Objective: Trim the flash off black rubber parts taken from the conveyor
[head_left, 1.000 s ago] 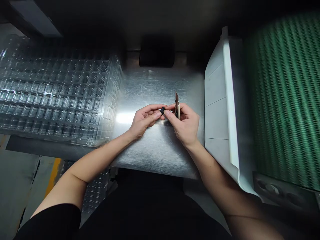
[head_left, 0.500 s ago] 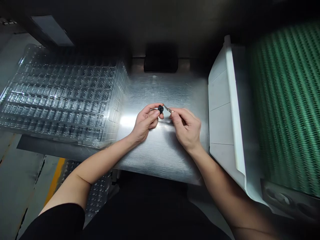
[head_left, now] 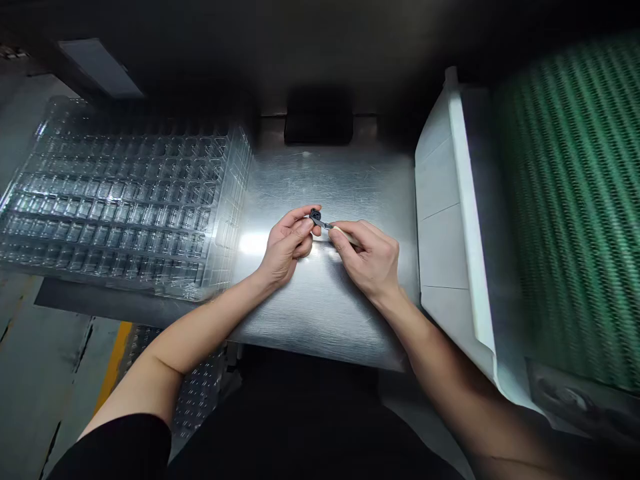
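Note:
Between the thumb and fingers of my left hand [head_left: 289,245] is a small round black plastic part [head_left: 315,215] with openings in its face. My right hand [head_left: 369,252] is closed around the pale handle of a small knife [head_left: 346,234]. Its thin metal blade points left and meets the black part, or lies just in front of it; I cannot tell if it is touching. Both hands are held above a brushed metal worktop [head_left: 320,307].
On the left lies a stack of clear plastic trays [head_left: 115,207] with rows of pockets. A white upright panel [head_left: 443,213] borders the worktop on the right, with a green ribbed surface [head_left: 580,213] beyond it. A black block [head_left: 319,129] sits at the back.
The knife has turned in my right hand, so its blade now lies lower across the front of the black part. The black part has shifted slightly left and tilted with my left hand.

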A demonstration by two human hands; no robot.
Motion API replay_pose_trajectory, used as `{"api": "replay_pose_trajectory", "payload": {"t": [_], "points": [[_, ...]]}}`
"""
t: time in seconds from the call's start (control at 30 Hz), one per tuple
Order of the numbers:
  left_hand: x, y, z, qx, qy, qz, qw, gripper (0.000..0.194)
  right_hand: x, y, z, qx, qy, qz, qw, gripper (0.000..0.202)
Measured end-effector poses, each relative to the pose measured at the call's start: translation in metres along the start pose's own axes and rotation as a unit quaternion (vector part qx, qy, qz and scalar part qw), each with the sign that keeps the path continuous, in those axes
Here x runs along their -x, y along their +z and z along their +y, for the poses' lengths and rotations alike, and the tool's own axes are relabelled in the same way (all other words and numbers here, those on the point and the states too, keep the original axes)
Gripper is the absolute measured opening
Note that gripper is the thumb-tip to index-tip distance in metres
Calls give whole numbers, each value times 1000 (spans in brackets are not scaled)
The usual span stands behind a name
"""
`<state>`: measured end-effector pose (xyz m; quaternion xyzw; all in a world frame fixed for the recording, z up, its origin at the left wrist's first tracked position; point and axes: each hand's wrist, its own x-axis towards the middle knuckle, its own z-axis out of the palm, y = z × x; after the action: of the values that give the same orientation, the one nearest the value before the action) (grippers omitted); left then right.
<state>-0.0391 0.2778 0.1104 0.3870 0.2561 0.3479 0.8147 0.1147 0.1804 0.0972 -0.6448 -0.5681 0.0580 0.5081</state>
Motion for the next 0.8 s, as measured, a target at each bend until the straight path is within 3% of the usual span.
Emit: {"api": "replay_pose_trajectory", "payload": {"t": [0.53, 0.8], "points": [[-1, -1, 0, 7, -1, -6, 1000, 30, -1, -1, 7, 40, -2, 21, 999, 31], [-1, -1, 0, -1, -9, -1, 1000, 31, 1, 3, 6, 34, -35, 14, 999, 27]]}}
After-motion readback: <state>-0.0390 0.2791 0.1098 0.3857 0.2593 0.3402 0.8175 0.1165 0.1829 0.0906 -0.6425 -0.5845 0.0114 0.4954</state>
